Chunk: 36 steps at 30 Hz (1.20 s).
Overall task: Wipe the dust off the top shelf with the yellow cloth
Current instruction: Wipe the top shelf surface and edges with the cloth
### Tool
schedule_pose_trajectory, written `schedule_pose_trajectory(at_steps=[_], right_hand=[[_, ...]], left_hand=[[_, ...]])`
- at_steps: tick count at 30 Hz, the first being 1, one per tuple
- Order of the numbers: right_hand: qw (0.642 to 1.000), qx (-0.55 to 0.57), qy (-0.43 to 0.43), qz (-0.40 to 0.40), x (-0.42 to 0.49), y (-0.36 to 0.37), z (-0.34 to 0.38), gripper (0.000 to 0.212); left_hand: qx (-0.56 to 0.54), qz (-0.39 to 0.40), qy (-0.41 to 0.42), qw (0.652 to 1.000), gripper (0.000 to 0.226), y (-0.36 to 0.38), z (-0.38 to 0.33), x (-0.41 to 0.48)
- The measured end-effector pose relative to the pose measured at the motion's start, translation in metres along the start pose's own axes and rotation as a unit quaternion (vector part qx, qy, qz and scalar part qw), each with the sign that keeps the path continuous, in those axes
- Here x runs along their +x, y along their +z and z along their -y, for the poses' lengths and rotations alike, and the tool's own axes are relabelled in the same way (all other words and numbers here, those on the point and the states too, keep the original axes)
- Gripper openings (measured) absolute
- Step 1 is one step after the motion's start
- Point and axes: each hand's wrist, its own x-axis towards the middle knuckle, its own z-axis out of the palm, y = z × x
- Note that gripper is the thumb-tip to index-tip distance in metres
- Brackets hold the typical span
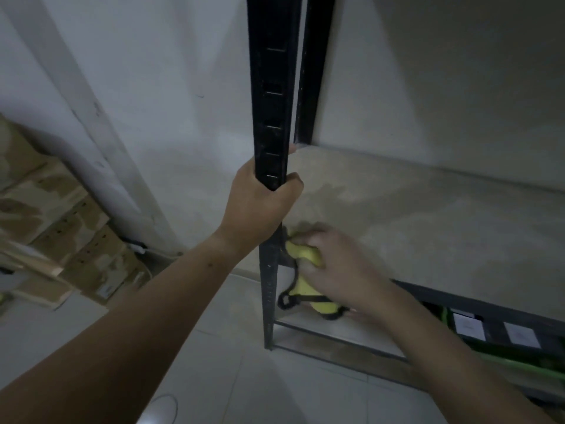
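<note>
Yellow cloth is sitting bunched at the front left corner of the top shelf, the right hand curling round it and the left hand gripping the black upright, while streaky patches are suggesting the wiping is only partly done.

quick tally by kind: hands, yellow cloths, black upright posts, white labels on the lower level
hands: 2, left hand and right hand
yellow cloth: 1
black posts: 2, front post and back post
white labels: 2
total: 7
</note>
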Motion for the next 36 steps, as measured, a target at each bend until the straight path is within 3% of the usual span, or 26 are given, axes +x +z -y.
schedule_pose_trajectory(at_steps=[3,6,8,11,13,17,22,27,29,31,32,34,36], right_hand=[[0.995,0.075,0.069,0.022,-0.005,-0.031,-0.010,0.035],[0.987,0.048,0.094,-0.123,0.021,-0.044,-0.025,0.037],[0.984,-0.029,0.109,-0.136,0.052,-0.033,-0.037,0.048],[0.982,-0.180,0.057,-0.010,0.093,0.006,-0.047,0.055],[0.989,-0.148,-0.007,0.003,0.100,0.020,-0.036,0.046],[0.993,-0.103,-0.049,-0.026,0.060,0.017,-0.006,0.034],[0.986,-0.139,-0.051,-0.083,-0.023,0.034,0.000,0.061],[0.985,-0.114,-0.110,-0.075,-0.057,0.010,-0.016,0.059],[0.983,-0.088,-0.078,-0.142,-0.048,-0.015,-0.023,0.056],[0.975,-0.096,0.010,-0.200,-0.017,-0.032,-0.039,0.052],[0.973,-0.112,0.051,-0.196,0.004,-0.034,-0.049,0.051],[0.978,-0.142,0.101,-0.112,0.040,-0.023,-0.057,0.050],[0.984,-0.147,0.059,-0.084,0.057,0.000,-0.053,0.053]], left_hand=[[0.000,-0.009,-0.016,1.000,0.037,0.002,-0.001,0.001],[0.000,-0.003,-0.016,1.000,0.040,0.001,-0.001,0.002],[0.000,-0.007,-0.007,1.000,0.042,0.001,0.001,0.003],[0.001,-0.022,-0.001,1.000,0.049,0.003,0.005,0.004],[-0.001,-0.023,0.010,1.000,0.055,0.002,0.004,0.004],[0.001,-0.015,0.019,1.000,0.063,0.002,0.000,0.004],[0.007,-0.022,0.002,1.000,0.052,0.003,-0.002,0.002],[0.015,-0.021,-0.012,1.000,0.047,0.001,-0.003,0.002],[0.016,-0.021,-0.013,1.000,0.042,0.001,-0.002,0.001],[0.016,-0.016,-0.012,1.000,0.042,0.002,-0.003,0.001],[0.014,-0.016,-0.013,1.000,0.044,0.002,-0.003,0.001],[0.008,-0.018,-0.015,1.000,0.045,0.001,-0.003,0.001],[0.009,-0.020,-0.012,1.000,0.047,0.001,-0.004,0.001]])
